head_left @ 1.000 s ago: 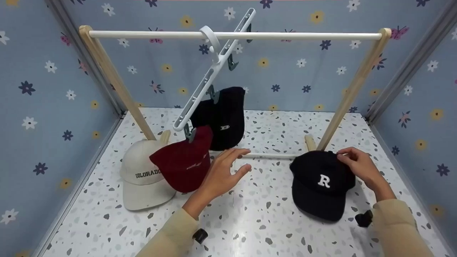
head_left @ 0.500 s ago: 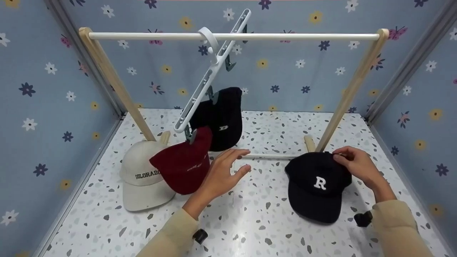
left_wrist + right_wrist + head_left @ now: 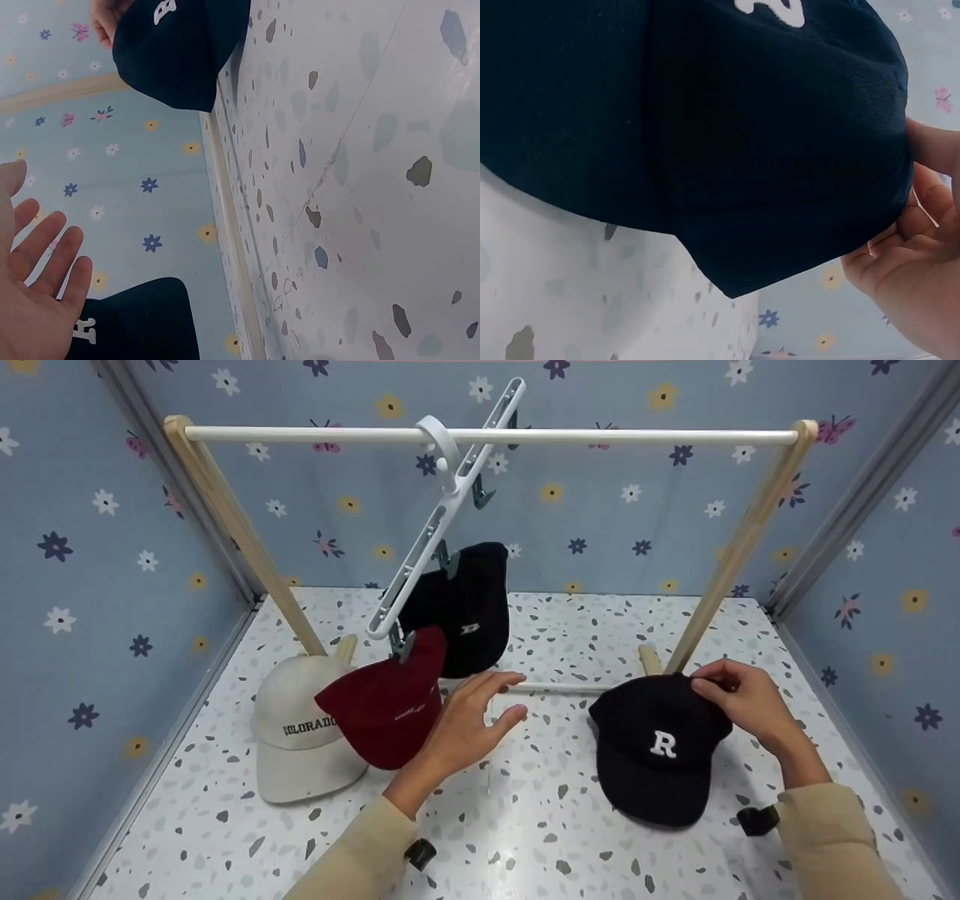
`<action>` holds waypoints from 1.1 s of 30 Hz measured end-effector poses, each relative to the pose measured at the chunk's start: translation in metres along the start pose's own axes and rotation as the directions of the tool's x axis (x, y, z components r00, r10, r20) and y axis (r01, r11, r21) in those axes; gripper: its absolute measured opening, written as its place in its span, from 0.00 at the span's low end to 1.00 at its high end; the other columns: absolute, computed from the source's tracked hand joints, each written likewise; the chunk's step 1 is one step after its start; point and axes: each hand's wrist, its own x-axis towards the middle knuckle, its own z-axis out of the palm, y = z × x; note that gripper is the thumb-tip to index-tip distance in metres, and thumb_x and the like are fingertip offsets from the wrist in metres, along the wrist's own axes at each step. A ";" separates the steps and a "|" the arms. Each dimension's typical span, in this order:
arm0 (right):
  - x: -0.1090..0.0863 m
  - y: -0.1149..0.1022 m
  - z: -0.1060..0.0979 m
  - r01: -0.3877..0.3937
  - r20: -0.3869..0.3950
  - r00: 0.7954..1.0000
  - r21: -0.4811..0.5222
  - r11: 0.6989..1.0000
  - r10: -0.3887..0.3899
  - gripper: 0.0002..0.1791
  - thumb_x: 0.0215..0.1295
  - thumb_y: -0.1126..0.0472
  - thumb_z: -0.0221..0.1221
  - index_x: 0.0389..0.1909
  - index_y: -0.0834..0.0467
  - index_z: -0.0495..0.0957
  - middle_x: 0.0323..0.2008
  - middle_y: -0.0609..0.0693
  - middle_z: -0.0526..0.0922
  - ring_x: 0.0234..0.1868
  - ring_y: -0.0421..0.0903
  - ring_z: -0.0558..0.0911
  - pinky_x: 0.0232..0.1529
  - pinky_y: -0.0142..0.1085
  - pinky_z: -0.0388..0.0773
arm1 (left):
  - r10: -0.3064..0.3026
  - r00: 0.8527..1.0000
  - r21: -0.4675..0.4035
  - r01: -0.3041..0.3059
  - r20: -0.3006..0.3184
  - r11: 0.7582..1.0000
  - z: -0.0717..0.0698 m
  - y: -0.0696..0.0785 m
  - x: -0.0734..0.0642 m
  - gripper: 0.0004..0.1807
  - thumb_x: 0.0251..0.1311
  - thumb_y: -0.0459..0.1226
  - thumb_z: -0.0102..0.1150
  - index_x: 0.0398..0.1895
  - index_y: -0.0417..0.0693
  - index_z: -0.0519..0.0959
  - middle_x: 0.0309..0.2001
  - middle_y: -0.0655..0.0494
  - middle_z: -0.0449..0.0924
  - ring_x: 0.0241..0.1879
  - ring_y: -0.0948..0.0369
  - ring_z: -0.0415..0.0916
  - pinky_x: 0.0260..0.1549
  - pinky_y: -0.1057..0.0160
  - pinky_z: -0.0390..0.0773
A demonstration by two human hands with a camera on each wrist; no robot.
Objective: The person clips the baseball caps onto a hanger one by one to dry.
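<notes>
My right hand [image 3: 746,701] pinches the crown of a black baseball cap [image 3: 645,780] with a white R on its front. In the right wrist view, thumb and fingers close on the cap's [image 3: 780,150] crown edge. My left hand [image 3: 469,724] is held with fingers spread and bent, nothing in it. It is right beside a dark red cap [image 3: 390,712], which hangs from a clip at the near end of a white hanger [image 3: 416,562]. Another black cap [image 3: 480,607] with a small white letter hangs from the clip behind it.
A beige cap [image 3: 300,765] lettered COLORADO lies on the speckled surface [image 3: 555,825] at the left. The hanger hooks over the white rail [image 3: 622,436] of a wooden-legged rack [image 3: 739,547]. Two more grey clips hang at the hanger's far half. Flowered walls [image 3: 577,517] enclose the back and sides.
My right hand has shifted slightly left with the black R cap, which moved left too. My left hand stays in place. The hanger and its hung caps have swung slightly left.
</notes>
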 end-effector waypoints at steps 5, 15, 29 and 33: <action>0.002 -0.011 0.004 0.017 0.005 1.000 0.011 1.000 -0.017 0.12 0.76 0.57 0.66 0.51 0.62 0.86 0.42 0.52 0.88 0.37 0.38 0.82 0.39 0.28 0.75 | 0.004 1.000 0.012 -0.004 -0.009 1.000 -0.001 -0.002 0.001 0.23 0.74 0.46 0.66 0.67 0.52 0.80 0.60 0.55 0.84 0.58 0.58 0.80 0.59 0.53 0.79; 0.004 -0.026 0.010 0.052 -0.010 0.999 0.018 0.999 -0.052 0.09 0.74 0.60 0.68 0.49 0.60 0.87 0.42 0.53 0.88 0.36 0.38 0.81 0.37 0.28 0.76 | 0.010 1.000 0.023 -0.010 -0.010 1.000 -0.001 0.000 0.003 0.23 0.73 0.46 0.67 0.67 0.52 0.80 0.59 0.55 0.84 0.57 0.58 0.80 0.60 0.53 0.79; 0.001 -0.057 0.019 0.119 -0.011 0.993 0.082 0.989 -0.119 0.06 0.73 0.61 0.68 0.46 0.59 0.88 0.41 0.55 0.89 0.35 0.40 0.83 0.36 0.28 0.78 | 0.087 0.996 0.018 -0.086 -0.034 0.996 0.001 0.002 0.009 0.22 0.74 0.46 0.66 0.67 0.51 0.80 0.57 0.55 0.85 0.56 0.57 0.80 0.57 0.54 0.81; 0.001 -0.067 0.023 0.138 -0.010 0.990 0.075 0.988 -0.138 0.06 0.73 0.61 0.69 0.45 0.58 0.88 0.40 0.54 0.88 0.35 0.40 0.82 0.36 0.28 0.78 | 0.074 0.997 0.015 -0.073 -0.023 0.997 0.002 0.003 0.011 0.23 0.74 0.46 0.66 0.67 0.51 0.80 0.58 0.56 0.84 0.56 0.57 0.80 0.57 0.54 0.81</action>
